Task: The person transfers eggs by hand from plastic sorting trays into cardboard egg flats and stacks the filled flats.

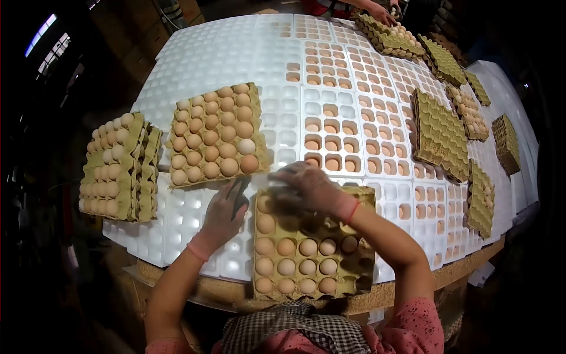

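Observation:
My left hand (227, 211), in a thin glove, is closed around a dark flat object (239, 197) that I cannot make out, just below the front edge of a full egg tray (257, 118). My right hand (306, 184), gloved and blurred, is over the back part of a nearer egg tray (367, 283); its fingers are smeared, so any egg in them is hidden. That nearer tray holds several brown eggs and has bare hollows at its right side. Behind the right hand, white foam trays (302, 138) hold eggs in their square cells.
Stacked egg trays (134, 177) stand at the left. Cardboard trays (439, 135) lie across the right side, some bearing eggs. At the top right, another person's hands (382, 13) are at an egg tray (392, 44). A wooden table edge (236, 300) runs along the front.

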{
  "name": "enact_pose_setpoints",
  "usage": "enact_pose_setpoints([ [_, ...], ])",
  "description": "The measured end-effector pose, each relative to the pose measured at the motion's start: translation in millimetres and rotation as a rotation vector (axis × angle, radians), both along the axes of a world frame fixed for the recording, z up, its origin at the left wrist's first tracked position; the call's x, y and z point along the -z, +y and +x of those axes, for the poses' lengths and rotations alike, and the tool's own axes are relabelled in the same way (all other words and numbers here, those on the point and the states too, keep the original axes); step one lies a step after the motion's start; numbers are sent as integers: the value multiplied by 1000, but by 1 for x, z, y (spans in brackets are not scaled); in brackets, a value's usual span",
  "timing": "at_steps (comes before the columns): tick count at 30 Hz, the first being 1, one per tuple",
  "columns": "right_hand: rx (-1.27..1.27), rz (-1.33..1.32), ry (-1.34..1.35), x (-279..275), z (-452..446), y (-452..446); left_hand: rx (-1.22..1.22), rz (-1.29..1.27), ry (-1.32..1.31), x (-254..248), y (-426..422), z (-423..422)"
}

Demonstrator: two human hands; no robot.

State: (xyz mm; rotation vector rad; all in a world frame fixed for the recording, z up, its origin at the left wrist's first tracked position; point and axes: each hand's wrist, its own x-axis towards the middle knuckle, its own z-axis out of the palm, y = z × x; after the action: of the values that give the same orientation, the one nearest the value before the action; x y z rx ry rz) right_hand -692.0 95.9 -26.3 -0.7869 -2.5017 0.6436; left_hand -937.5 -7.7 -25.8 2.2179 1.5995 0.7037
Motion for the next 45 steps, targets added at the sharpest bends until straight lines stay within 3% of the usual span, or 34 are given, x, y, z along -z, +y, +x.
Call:
enact_pose_setpoints([
  [2, -71, 140, -190, 31, -28, -40, -40, 50, -131, 5, 15, 13],
  [4, 58, 272, -225, 41, -37, -47, -67, 222, -107, 6, 19, 15],
  [5, 68, -71, -116, 37, -31, -49, -80, 197, -131, -4, 17, 16],
  [6, 122, -73, 88, 28, -18, -52, -62, 121, -184, -11, 13, 13],
  [8, 160, -713, 639, 3, 11, -61, -68, 12, -132, -16, -3, 7],
  [10, 271, -938, 822, -17, 36, -76, -18, -11, 16, -6, -17, 6],
  [11, 213, -755, 623, -11, 50, -79, 79, 8, 207, -10, -22, 13],
  [12, 211, -752, 619, -21, 49, -89, 204, 12, 418, 1, -20, 15],
  [14, 138, -96, -527, -44, 49, -118, 410, -35, 523, 8, -19, 22],
  [15, 151, -109, -788, -28, 45, -124, 353, -63, 461, 7, -21, 26],
  [16, 152, -109, -787, -24, 51, -124, 353, -62, 462, 3, -24, 25],
  [18, 42, -84, -560, -32, 62, -120, 194, -33, 142, -11, -29, 23],
  [20, 136, -216, -419, -47, 67, -117, -29, -173, -595, -17, -38, 16],
  [21, 131, -330, -70, -44, 69, -113, -11, -138, -482, -17, -42, 8],
  [23, 144, -291, 27, -48, 65, -113, 100, -221, -154, -34, -53, 7],
  [24, 110, -265, -165, -44, 48, -115, 190, -327, 63, -46, -55, 16],
  [26, 64, -123, -530, -32, 23, -122, 434, -175, 456, -30, -61, 28],
  [27, 45, -72, -650, -26, 17, -123, 448, -273, 507, -30, -58, 33],
  [28, -1, -67, -578, -18, 16, -119, 461, -373, 556, -31, -54, 34],
  [29, -48, -60, -509, -13, 16, -111, 458, -367, 557, -32, -52, 31],
  [30, -46, -55, -510, -10, 22, -99, 399, -355, 362, -35, -51, 25],
  [31, -51, -92, -278, -9, 33, -82, 338, -339, 167, -38, -45, 21],
  [32, -59, -128, -47, -9, 39, -62, 337, -330, 165, -43, -32, 20],
  [33, 16, -233, -131, -27, 40, -39, 275, -169, 43, -50, -17, 20],
  [34, 83, -40, -144, -32, 37, -13, 214, -12, -77, -54, -1, 20],
  [36, 59, 167, -236, -15, 24, 46, 136, -123, -140, -58, 33, 32],
  [38, -59, 67, -378, -5, 9, 85, 171, 10, -116, -49, 60, 43],
  [39, -157, 9, -721, 2, -5, 105, 146, -31, -136, -40, 73, 44],
  [40, -83, 34, -397, 43, 0, 121, 151, -18, -133, -41, 86, 42],
  [42, -28, -192, -294, 17, -10, 143, 27, 28, -151, -45, 113, 35],
  [43, 100, -207, -40, 10, -12, 152, 0, 81, -166, -44, 131, 31],
  [44, 299, -518, 207, -8, -18, 156, -64, 56, -234, -42, 150, 32],
  [45, 422, -403, 405, 10, -24, 177, -62, 129, -199, -33, 170, 33],
])
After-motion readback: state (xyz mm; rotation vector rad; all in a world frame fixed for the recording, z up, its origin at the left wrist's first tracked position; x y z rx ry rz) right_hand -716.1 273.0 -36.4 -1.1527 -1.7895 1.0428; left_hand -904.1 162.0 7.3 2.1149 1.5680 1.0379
